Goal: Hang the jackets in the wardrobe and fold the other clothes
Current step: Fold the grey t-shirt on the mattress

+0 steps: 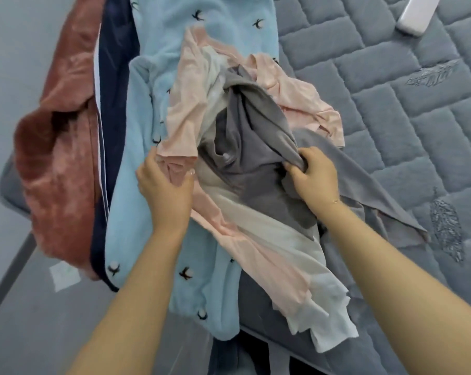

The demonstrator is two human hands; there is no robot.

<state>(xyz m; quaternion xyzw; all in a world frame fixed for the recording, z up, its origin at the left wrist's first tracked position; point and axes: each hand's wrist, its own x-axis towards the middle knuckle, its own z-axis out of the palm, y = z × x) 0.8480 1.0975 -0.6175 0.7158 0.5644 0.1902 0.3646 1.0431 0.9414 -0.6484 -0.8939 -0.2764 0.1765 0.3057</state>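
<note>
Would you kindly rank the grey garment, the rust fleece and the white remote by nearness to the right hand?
From the right hand:
1. Grey garment, gripped.
2. Rust fleece, far left.
3. White remote, top right corner.

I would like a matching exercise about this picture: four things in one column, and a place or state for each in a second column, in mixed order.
Things:
1. grey garment
2. pink garment
3. white object
4. rust-red fleece

Places or states:
A. far left of the pile
B. gripped by the left hand
C. alone on the quilt, top right
D. gripped by the right hand

Pairs: 1-D, 2-B, 3-C, 4-A
</note>
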